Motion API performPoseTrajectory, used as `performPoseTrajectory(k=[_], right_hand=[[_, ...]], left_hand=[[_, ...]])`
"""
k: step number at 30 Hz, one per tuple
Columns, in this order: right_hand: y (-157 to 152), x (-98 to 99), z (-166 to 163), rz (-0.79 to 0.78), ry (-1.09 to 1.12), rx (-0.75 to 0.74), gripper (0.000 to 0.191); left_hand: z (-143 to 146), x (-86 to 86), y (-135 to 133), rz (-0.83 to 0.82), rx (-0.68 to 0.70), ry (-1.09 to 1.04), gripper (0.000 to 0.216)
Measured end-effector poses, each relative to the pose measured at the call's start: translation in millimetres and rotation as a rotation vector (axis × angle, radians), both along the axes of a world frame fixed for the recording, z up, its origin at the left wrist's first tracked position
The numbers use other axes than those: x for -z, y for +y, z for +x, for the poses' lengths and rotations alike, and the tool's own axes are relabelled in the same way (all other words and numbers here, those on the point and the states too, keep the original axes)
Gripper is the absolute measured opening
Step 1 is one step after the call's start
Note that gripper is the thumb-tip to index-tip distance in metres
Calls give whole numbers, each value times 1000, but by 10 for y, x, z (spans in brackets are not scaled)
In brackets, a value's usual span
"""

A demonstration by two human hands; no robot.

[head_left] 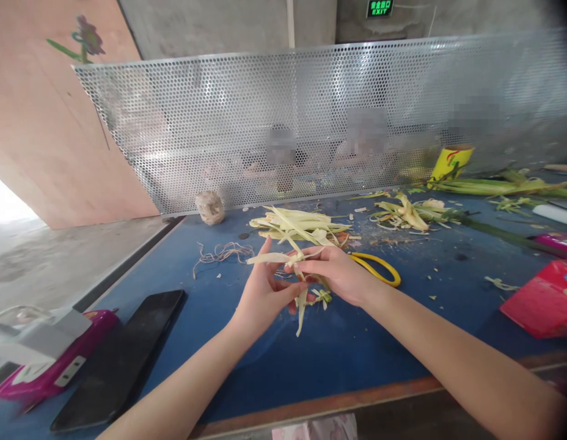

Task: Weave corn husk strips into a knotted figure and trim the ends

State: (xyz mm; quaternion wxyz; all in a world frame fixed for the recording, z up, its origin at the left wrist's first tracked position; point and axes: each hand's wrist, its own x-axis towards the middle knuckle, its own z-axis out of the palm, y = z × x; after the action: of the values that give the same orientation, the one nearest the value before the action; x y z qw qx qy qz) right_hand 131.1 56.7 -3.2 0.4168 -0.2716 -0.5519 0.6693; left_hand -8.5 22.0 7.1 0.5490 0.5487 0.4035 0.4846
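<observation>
Pale corn husk strips [296, 261], crossed and knotted in the middle, are held between my two hands above the blue table. My left hand [265, 290] pinches the piece from the left and below. From the right, my right hand [341, 272] has its fingers closed on the same piece near the knot. Strip ends stick out to the left and downward. Just beyond my fingers lies a pile of corn husks [306, 223]. A small greenish knotted piece [324, 298] shows beneath my right hand, partly hidden. Yellow scissor handles [377, 267] rest beside my right wrist.
Thin twine [223, 252] and a twine ball [210, 208] lie left. A black phone [123, 357] and a purple power strip [77, 348] sit nearer. More husks [414, 214], a yellow can [452, 162] and a red box [542, 299] stand right. A perforated metal screen [247, 110] borders the back.
</observation>
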Motion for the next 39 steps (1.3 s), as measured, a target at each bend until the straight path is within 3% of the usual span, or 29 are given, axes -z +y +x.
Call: performPoseTrajectory(k=[5, 10, 13, 20, 28, 34, 36, 39], right_hand=[[-29, -33, -6, -45, 1, -15, 24], [-20, -37, -2, -17, -7, 17, 18], [-11, -29, 4, 5, -45, 16, 15], [-6, 17, -4, 44, -35, 109, 14], [33, 1, 27, -41, 46, 233, 20], [1, -50, 12, -40, 114, 234, 18], [-4, -40, 6, 3, 119, 194, 17], [-3, -20, 12, 104, 44, 131, 15]], left_hand=[[-33, 4, 29, -53, -7, 52, 101], [-54, -17, 56, -16, -115, 20, 63], [-62, -39, 64, -22, -143, 18, 54], [-63, -15, 52, -1, -172, 104, 68], [-85, -58, 55, 71, -172, 112, 65], [-109, -2, 63, -115, -9, -327, 64], [-99, 26, 67, -130, 22, -336, 67], [-101, 15, 75, -72, -48, -283, 64]])
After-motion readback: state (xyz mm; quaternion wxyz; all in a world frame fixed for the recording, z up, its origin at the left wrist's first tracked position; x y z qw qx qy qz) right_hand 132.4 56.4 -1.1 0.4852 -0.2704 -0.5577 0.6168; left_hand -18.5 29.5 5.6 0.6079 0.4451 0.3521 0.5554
